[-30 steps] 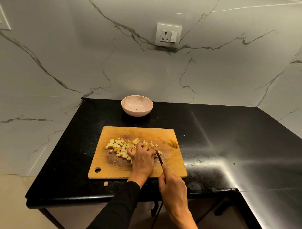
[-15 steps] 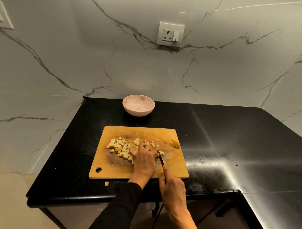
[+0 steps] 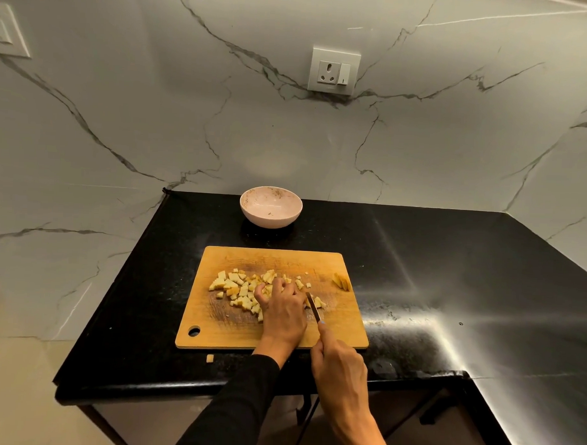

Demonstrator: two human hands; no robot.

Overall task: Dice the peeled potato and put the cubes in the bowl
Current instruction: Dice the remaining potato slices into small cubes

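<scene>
A wooden cutting board (image 3: 281, 338) lies on the black counter with a heap of pale potato cubes (image 3: 238, 288) on its middle left. My left hand (image 3: 282, 308) rests on the board, fingers curled over potato pieces that it partly hides. My right hand (image 3: 338, 367) grips a knife (image 3: 312, 308) whose blade points away, just right of the left hand's fingers. A few uncut potato slices (image 3: 342, 281) lie near the board's right edge. The pink bowl (image 3: 271, 211) stands behind the board with only a speck or two inside.
One stray cube (image 3: 210, 358) lies on the black counter (image 3: 450, 277) in front of the board. Marble walls close in behind and on the right, with a socket (image 3: 334, 71) above the bowl. The counter's front edge is near my wrists.
Both hands stay in place at the board. The knife blade has shifted only slightly beside the left fingers. The view has drifted a little.
</scene>
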